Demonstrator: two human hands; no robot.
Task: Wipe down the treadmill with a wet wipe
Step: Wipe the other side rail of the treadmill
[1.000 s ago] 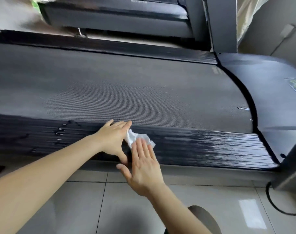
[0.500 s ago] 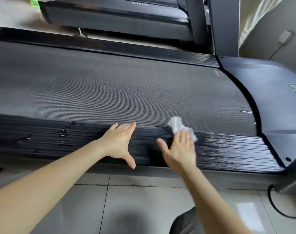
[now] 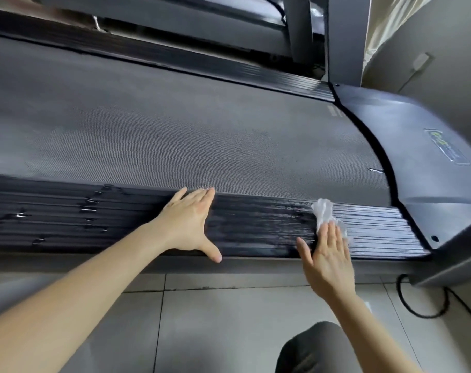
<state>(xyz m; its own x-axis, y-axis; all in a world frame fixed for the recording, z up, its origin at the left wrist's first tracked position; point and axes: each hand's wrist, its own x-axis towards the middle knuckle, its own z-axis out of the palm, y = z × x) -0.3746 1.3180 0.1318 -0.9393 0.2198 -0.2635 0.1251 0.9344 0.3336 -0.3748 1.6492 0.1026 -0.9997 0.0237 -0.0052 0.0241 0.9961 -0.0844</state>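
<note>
A treadmill fills the view, with a grey textured belt (image 3: 175, 130) and a black ribbed side rail (image 3: 256, 224) along its near edge. My right hand (image 3: 327, 257) presses a crumpled white wet wipe (image 3: 324, 212) flat onto the rail with straight fingers, toward the rail's right end. A wet sheen shows on the rail to the left of the wipe. My left hand (image 3: 187, 224) rests flat on the rail further left, fingers straight and thumb spread over the rail's lower edge.
The grey motor cover (image 3: 430, 157) with a small label closes the treadmill's right end, and an upright post (image 3: 344, 36) rises behind it. A black cable (image 3: 422, 305) loops on the tiled floor (image 3: 215, 319) at the right. My knee (image 3: 309, 348) shows at the bottom.
My right hand has slid the wipe along the rail to the right, away from my left hand, leaving a wet streak. The left hand has stayed planted on the rail.
</note>
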